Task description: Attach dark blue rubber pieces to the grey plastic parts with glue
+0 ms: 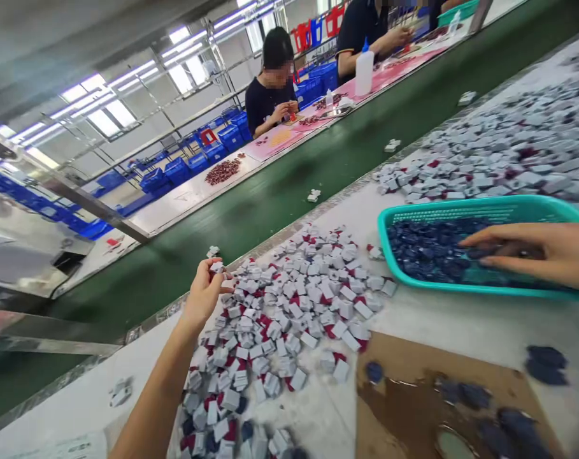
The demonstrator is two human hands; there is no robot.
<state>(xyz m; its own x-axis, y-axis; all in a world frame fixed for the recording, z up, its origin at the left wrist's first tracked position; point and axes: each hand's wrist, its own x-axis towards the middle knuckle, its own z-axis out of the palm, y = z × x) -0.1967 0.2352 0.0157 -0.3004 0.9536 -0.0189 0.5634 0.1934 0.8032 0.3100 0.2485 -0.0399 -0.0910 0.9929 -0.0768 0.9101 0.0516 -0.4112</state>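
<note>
My left hand point(204, 294) is raised over a heap of small white and red plastic parts point(289, 319) and pinches one small white part point(217, 267) between thumb and fingertips. My right hand point(542, 252) reaches from the right into a teal basket point(480, 209) and lies on the dark blue pieces point(427, 252) inside it. Its fingers are stretched out flat; whether they hold a piece is hidden. The white worktable point(442, 319) carries both.
A green conveyor belt point(289, 191) runs diagonally beyond the table, with a few white parts on it. A larger heap of white parts point(509, 146) lies at the right. Brown cardboard point(413, 395) with loose blue pieces is near me. Two seated people point(272, 89) work across the belt; a white bottle point(364, 70) stands there.
</note>
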